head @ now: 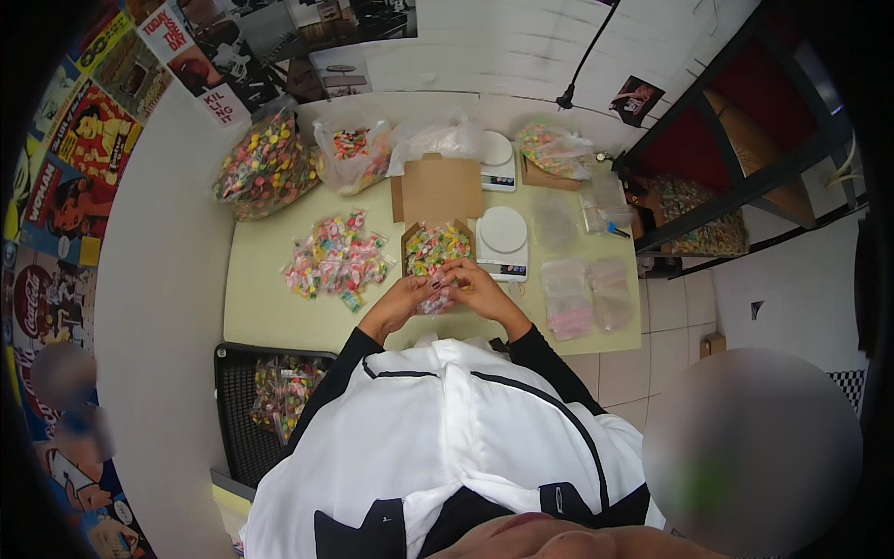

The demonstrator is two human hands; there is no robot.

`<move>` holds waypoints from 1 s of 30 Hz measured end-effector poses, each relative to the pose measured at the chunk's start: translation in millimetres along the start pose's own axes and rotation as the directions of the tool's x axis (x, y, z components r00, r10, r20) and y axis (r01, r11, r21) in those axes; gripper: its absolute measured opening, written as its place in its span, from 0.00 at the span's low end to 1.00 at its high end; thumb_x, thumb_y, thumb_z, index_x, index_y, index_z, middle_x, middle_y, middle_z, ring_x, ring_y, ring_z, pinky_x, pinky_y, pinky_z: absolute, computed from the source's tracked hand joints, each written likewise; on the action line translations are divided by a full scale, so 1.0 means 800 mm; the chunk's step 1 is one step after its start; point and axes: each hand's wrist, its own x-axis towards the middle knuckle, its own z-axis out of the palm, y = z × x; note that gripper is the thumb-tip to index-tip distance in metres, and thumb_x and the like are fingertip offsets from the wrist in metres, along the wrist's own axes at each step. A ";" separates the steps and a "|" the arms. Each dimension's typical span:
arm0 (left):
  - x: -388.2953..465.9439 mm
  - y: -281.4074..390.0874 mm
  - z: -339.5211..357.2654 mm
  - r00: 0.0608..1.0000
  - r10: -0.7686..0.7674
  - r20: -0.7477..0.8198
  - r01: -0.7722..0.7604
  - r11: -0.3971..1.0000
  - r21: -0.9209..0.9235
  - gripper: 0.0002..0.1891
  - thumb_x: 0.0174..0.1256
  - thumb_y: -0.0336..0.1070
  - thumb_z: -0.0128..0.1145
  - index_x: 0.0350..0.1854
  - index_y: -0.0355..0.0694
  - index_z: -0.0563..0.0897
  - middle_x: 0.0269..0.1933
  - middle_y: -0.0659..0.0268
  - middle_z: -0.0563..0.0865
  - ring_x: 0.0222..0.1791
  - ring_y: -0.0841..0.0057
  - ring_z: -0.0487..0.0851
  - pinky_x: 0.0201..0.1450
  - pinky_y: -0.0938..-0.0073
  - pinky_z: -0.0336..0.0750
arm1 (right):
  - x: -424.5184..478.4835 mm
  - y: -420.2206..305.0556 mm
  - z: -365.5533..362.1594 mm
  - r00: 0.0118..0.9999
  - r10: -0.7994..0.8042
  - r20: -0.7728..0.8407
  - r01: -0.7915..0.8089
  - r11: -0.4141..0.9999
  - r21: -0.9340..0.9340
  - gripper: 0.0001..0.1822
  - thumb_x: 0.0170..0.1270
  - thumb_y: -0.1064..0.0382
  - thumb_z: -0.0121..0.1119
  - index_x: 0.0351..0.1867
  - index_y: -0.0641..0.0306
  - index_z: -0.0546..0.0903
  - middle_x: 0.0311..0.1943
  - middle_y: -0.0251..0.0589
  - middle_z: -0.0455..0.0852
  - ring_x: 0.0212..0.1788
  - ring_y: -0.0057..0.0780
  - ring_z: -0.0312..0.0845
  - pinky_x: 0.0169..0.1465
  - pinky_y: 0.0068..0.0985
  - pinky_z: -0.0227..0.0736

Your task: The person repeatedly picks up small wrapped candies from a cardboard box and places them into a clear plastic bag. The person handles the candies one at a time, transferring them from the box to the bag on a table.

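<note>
My left hand [403,305] and my right hand [478,289] meet at the front of the table, both gripping a small clear plastic bag of candies [434,302] near its top. Just beyond my fingers stands an open cardboard box [441,187], its lid raised, with loose wrapped candies [436,249] inside. To the left of the box lies a loose pile of small filled candy bags [336,258]. A white kitchen scale [503,230] is close to the right side of the box.
Large bags of candies [262,168] line the table's back, beside a second scale [496,149]. Stacks of empty clear bags [564,293] lie at the right. A black plastic basket [241,419] with filled bags is at lower left. Metal shelving [740,182] stands beyond the table's right edge.
</note>
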 end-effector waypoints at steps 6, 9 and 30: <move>0.014 -0.013 -0.009 0.995 0.032 -0.096 -0.027 0.998 0.049 0.15 0.74 0.34 0.50 0.55 0.30 0.77 0.48 0.62 0.84 0.44 0.76 0.84 0.50 0.73 0.80 | 0.006 0.003 -0.005 0.998 -0.033 -0.051 0.027 0.994 -0.107 0.07 0.58 0.68 0.67 0.35 0.65 0.80 0.50 0.41 0.74 0.54 0.33 0.74 0.51 0.27 0.77; 0.014 -0.011 -0.001 0.994 0.037 -0.102 -0.027 0.995 0.092 0.14 0.73 0.33 0.50 0.56 0.32 0.78 0.48 0.63 0.85 0.43 0.77 0.85 0.49 0.75 0.80 | 0.006 0.010 -0.010 0.999 -0.013 -0.049 0.008 0.995 -0.101 0.06 0.60 0.69 0.66 0.35 0.66 0.80 0.49 0.41 0.73 0.53 0.32 0.75 0.51 0.26 0.79; 0.028 -0.026 0.001 0.997 0.029 -0.065 -0.010 0.960 0.281 0.10 0.68 0.29 0.56 0.48 0.33 0.83 0.42 0.67 0.86 0.39 0.81 0.84 0.46 0.79 0.78 | -0.030 0.018 -0.020 0.983 -0.039 -0.177 0.018 0.993 -0.114 0.04 0.61 0.71 0.64 0.35 0.67 0.80 0.35 0.34 0.76 0.36 0.20 0.75 0.41 0.20 0.72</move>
